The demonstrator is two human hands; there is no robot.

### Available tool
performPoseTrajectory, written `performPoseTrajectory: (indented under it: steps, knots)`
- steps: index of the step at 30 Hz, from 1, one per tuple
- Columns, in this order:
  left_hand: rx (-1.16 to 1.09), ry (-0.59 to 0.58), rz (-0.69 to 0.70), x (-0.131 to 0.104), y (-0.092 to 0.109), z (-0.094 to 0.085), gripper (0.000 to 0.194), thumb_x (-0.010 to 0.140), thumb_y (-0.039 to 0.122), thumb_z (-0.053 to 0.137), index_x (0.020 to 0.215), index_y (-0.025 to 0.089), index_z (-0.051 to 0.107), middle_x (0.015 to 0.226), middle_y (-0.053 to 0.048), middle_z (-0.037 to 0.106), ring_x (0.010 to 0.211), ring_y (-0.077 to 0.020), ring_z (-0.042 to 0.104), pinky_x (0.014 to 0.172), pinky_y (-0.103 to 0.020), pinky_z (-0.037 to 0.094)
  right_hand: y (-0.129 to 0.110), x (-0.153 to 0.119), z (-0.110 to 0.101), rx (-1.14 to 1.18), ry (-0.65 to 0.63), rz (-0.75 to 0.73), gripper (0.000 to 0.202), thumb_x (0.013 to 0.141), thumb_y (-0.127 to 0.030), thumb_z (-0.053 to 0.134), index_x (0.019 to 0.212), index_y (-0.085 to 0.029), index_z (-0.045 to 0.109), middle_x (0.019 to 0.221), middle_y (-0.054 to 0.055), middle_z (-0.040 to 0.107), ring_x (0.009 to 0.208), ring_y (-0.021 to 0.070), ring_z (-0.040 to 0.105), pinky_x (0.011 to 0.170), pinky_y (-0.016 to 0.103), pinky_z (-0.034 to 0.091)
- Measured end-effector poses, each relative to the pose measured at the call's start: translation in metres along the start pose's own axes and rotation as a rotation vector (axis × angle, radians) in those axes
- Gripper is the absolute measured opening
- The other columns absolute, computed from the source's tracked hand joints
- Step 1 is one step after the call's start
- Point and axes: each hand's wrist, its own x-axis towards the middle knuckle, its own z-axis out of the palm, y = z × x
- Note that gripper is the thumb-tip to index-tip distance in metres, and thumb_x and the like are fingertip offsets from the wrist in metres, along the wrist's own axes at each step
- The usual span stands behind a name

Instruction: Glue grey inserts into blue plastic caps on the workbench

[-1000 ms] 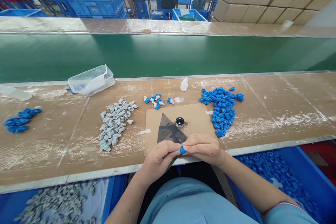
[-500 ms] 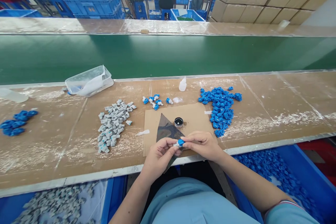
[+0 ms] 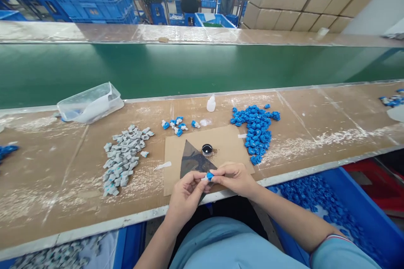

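Observation:
Between my two hands, just over the front of the table, is a small blue plastic piece (image 3: 210, 176) joined against a small grey piece (image 3: 204, 178). My left hand (image 3: 187, 193) pinches the grey end with thumb and fingers. The blue end is pinched by my right hand (image 3: 235, 178). Under and beyond them lie a dark triangular sheet (image 3: 192, 159) and a small round pot of black liquid (image 3: 207, 149) on a cardboard sheet (image 3: 172, 151). Behind the cardboard sits a small group of joined blue-and-grey pieces (image 3: 176, 125).
A pile of grey pieces (image 3: 126, 151) lies left, a pile of blue pieces (image 3: 257, 128) right. A white squeeze bottle (image 3: 211, 104) and a clear plastic tub (image 3: 91, 103) stand near the green conveyor belt (image 3: 189, 67). Blue crates (image 3: 353, 201) flank my lap. People work beyond.
The view has shifted a little to the right, so the table's things sit further left. Both hands keep their pinch on the joined pieces, with little visible movement.

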Motion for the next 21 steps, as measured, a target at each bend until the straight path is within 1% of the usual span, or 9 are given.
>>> performPoseTrajectory:
  steps: [2, 4, 6, 8, 11, 14, 17, 19, 21]
  knots:
    - [0.042, -0.036, -0.015, 0.001, 0.000, -0.007, 0.034, 0.082, 0.042, 0.057, 0.090, 0.009, 0.059, 0.075, -0.007, 0.063, 0.066, -0.0113, 0.062, 0.065, -0.022, 0.052, 0.001, 0.004, -0.006, -0.035, -0.072, -0.077, 0.016, 0.079, -0.026, 0.067, 0.087, -0.013, 0.073, 0.079, 0.006, 0.069, 0.070, 0.0105, 0.065, 0.064, 0.017, 0.051]
    - [0.088, -0.033, -0.034, 0.003, 0.004, -0.016, 0.038, 0.080, 0.045, 0.059, 0.092, 0.009, 0.059, 0.073, -0.008, 0.063, 0.065, -0.0119, 0.061, 0.064, -0.022, 0.052, 0.003, 0.015, -0.021, -0.154, -0.127, -0.168, 0.016, 0.083, -0.027, 0.063, 0.090, -0.015, 0.072, 0.085, 0.005, 0.070, 0.077, 0.0112, 0.065, 0.072, 0.020, 0.051]
    - [0.118, 0.044, -0.048, 0.009, 0.010, -0.029, 0.044, 0.074, 0.049, 0.063, 0.091, 0.009, 0.060, 0.072, -0.008, 0.063, 0.065, -0.0126, 0.060, 0.063, -0.023, 0.052, 0.005, 0.032, -0.044, -0.391, -0.051, -0.191, 0.016, 0.085, -0.026, 0.060, 0.089, -0.015, 0.071, 0.087, 0.005, 0.069, 0.082, 0.0141, 0.064, 0.078, 0.026, 0.049]
    - [0.131, 0.161, -0.051, 0.019, 0.019, -0.042, 0.049, 0.066, 0.053, 0.067, 0.087, 0.009, 0.060, 0.071, -0.008, 0.063, 0.063, -0.0133, 0.059, 0.062, -0.024, 0.051, 0.010, 0.050, -0.069, -0.666, 0.111, -0.075, 0.016, 0.084, -0.022, 0.060, 0.092, -0.013, 0.070, 0.090, 0.009, 0.068, 0.087, 0.0193, 0.063, 0.082, 0.032, 0.048]
    - [0.155, 0.306, -0.051, 0.043, 0.029, -0.060, 0.050, 0.059, 0.054, 0.070, 0.083, 0.011, 0.059, 0.067, -0.006, 0.062, 0.061, -0.0134, 0.057, 0.060, -0.025, 0.049, 0.021, 0.075, -0.096, -0.939, 0.184, 0.231, 0.031, 0.080, -0.019, 0.062, 0.110, -0.011, 0.065, 0.103, 0.014, 0.064, 0.097, 0.0252, 0.060, 0.087, 0.037, 0.046]
    - [0.197, 0.423, -0.065, 0.071, 0.032, -0.069, 0.041, 0.061, 0.045, 0.067, 0.082, 0.011, 0.058, 0.067, -0.006, 0.061, 0.061, -0.0133, 0.056, 0.059, -0.024, 0.046, 0.033, 0.087, -0.103, -1.046, 0.162, 0.341, 0.034, 0.081, -0.024, 0.061, 0.114, -0.014, 0.063, 0.103, 0.013, 0.063, 0.092, 0.0249, 0.061, 0.077, 0.034, 0.047]
    - [0.278, 0.501, -0.067, 0.094, 0.031, -0.071, 0.028, 0.071, 0.033, 0.058, 0.086, 0.009, 0.058, 0.071, -0.007, 0.062, 0.058, -0.0131, 0.055, 0.059, -0.025, 0.045, 0.045, 0.089, -0.101, -1.103, 0.208, 0.285, 0.023, 0.083, -0.027, 0.058, 0.103, -0.019, 0.066, 0.093, 0.009, 0.065, 0.083, 0.0232, 0.062, 0.066, 0.031, 0.044]
    - [0.307, 0.521, -0.056, 0.101, 0.028, -0.071, 0.030, 0.074, 0.026, 0.055, 0.098, 0.008, 0.058, 0.076, -0.008, 0.064, 0.058, -0.0137, 0.056, 0.061, -0.027, 0.046, 0.052, 0.089, -0.101, -1.107, 0.248, 0.231, 0.019, 0.082, -0.026, 0.057, 0.096, -0.019, 0.066, 0.087, 0.008, 0.065, 0.080, 0.0221, 0.061, 0.063, 0.030, 0.043]
    - [0.343, 0.544, -0.033, 0.099, 0.025, -0.074, 0.037, 0.074, 0.021, 0.054, 0.108, 0.007, 0.056, 0.083, -0.009, 0.065, 0.064, -0.0155, 0.058, 0.068, -0.031, 0.048, 0.056, 0.087, -0.104, -1.088, 0.281, 0.175, 0.018, 0.081, -0.025, 0.056, 0.093, -0.017, 0.066, 0.084, 0.008, 0.064, 0.076, 0.0211, 0.060, 0.062, 0.029, 0.043]
